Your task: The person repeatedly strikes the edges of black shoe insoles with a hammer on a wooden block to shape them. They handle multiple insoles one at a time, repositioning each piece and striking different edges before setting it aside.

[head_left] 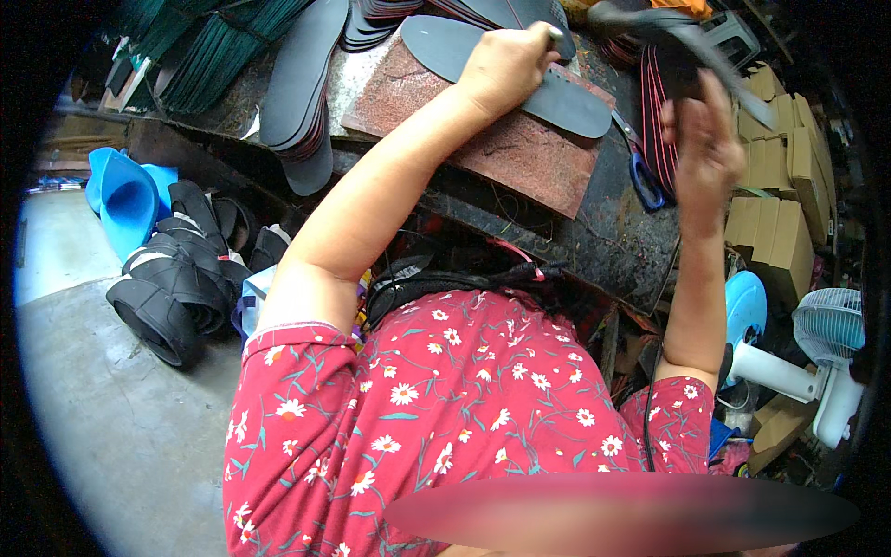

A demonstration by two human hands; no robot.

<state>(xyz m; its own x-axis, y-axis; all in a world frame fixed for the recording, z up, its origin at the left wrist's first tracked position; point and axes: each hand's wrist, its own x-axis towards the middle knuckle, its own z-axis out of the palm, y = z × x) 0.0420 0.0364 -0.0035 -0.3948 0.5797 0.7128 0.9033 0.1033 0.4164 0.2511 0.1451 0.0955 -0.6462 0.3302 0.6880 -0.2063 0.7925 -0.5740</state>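
A dark grey shoe sole piece (441,48) lies slantwise across a worn reddish board (390,97) on the dark workbench. My left hand (509,70) rests over the middle of this piece, fingers closed around a small thin tool whose pale end (555,32) sticks out beside the thumb. Its lower end is hidden by the hand. To the right, my right hand (703,153) is raised and smeared by motion. Its fingers look curled at a long grey tool (710,60), too blurred to name exactly. Blue-handled scissors (642,181) lie between the board and my right hand.
Stacked soles (302,84) stand left of the board, and red-edged ones (654,116) at its right. Green sheets (218,56) fill the far left. Black rolls (176,288) lie on the floor. Cardboard boxes (770,232) and a fan (826,325) stand at the right.
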